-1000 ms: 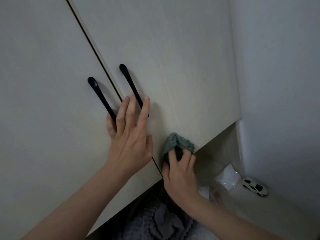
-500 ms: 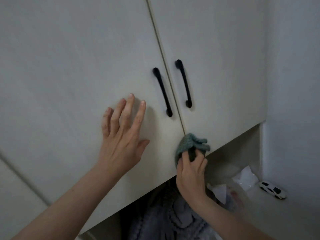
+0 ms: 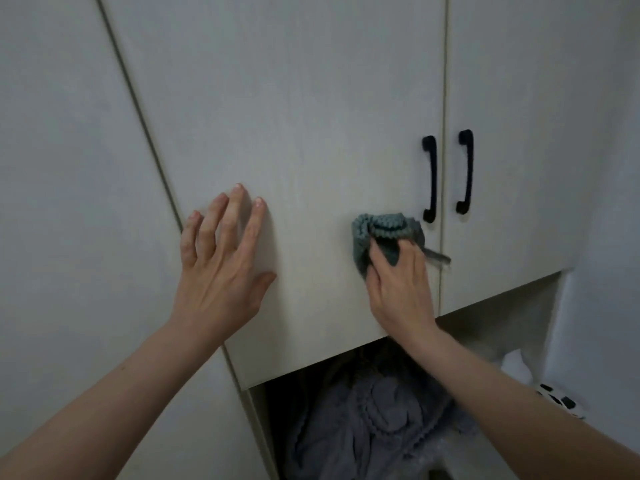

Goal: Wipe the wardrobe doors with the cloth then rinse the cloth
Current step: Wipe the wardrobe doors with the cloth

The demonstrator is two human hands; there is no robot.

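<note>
Two pale wardrobe doors meet at a vertical seam, the left door [image 3: 311, 116] wide and the right door [image 3: 536, 168] narrower. Each carries a black handle: left handle [image 3: 431, 178], right handle [image 3: 465, 171]. My right hand [image 3: 398, 285] presses a bunched grey-green cloth [image 3: 377, 233] against the lower part of the left door, just left of its handle. My left hand [image 3: 221, 261] lies flat on the same door with fingers spread, holding nothing.
Below the doors is an open recess with a grey knitted garment [image 3: 374, 417] heaped inside. A white toy car [image 3: 557, 403] and crumpled white paper [image 3: 516, 368] sit at the right of the recess. A plain wall [image 3: 609, 237] closes the right side; another panel [image 3: 69, 202] stands left.
The view has swung left, so the handles now sit at the right. My right hand has carried the cloth from the doors' bottom seam up and left onto the left door.
</note>
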